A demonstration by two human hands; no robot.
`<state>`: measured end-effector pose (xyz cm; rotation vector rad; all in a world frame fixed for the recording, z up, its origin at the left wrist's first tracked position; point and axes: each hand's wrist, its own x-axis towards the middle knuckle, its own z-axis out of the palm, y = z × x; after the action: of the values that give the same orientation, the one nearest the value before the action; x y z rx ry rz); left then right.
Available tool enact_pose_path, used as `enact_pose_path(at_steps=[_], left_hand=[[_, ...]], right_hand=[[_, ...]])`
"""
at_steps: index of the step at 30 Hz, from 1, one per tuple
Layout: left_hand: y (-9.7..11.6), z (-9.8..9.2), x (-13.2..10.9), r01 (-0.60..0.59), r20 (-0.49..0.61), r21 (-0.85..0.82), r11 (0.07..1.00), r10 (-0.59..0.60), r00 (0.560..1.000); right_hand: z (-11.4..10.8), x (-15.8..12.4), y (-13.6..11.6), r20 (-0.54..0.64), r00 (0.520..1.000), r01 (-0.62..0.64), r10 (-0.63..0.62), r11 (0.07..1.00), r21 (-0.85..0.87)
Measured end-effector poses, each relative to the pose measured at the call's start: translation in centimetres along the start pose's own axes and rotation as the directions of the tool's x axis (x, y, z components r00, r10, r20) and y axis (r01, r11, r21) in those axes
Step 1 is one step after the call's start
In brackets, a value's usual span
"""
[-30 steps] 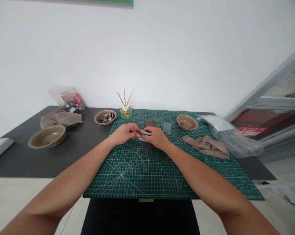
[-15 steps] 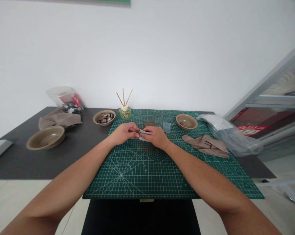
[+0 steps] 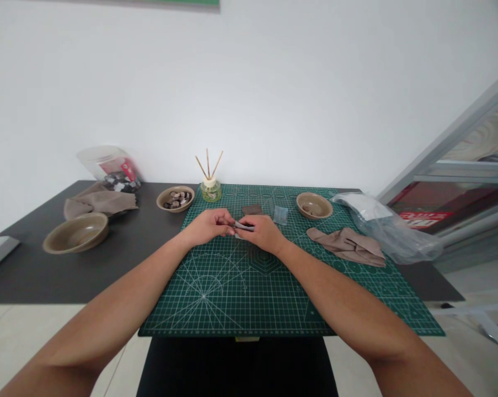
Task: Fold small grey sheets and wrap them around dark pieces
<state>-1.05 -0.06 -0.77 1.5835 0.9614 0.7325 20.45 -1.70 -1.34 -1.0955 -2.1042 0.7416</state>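
Observation:
Both of my hands meet over the green cutting mat [image 3: 228, 309]. My left hand [image 3: 210, 226] pinches the left end of a small grey piece of cloth [image 3: 244, 226]. From the other side my right hand [image 3: 263, 231] has its fingers closed round the same cloth, which looks folded. Fingers cover most of it, so I cannot make out its full shape. Just beyond my hands lie a brown square patch [image 3: 252, 209] and a blue-grey square patch [image 3: 280, 215], flat on the mat.
Left are a bowl of dark and light pieces [image 3: 161, 205], a larger bowl [image 3: 77, 231], a brown cloth [image 3: 102, 201] and a plastic bag [image 3: 112, 165]. A reed diffuser [image 3: 210, 190] stands behind. Right are a small bowl [image 3: 315, 212], a crumpled cloth [image 3: 348, 245] and a clear bag [image 3: 393, 231].
The grey cloth has tilted slightly between my fingers, and my right hand has shifted a little. Both hands keep their hold; the other things lie as before.

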Motion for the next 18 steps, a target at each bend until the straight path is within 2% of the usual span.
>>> enact_pose_path(at_steps=[13,18], left_hand=[[0.29,0.17,-0.09,0.003,-0.023,-0.067,0.998,-0.004,1.000],[0.06,0.07,-0.03,0.010,0.014,-0.084,0.996,-0.009,1.000]], right_hand=[[-0.07,-0.01,0.12,-0.055,0.998,-0.002,-0.001,0.999,-0.045],[0.02,-0.03,0.15,-0.005,1.000,0.003,-0.003,1.000,-0.007]])
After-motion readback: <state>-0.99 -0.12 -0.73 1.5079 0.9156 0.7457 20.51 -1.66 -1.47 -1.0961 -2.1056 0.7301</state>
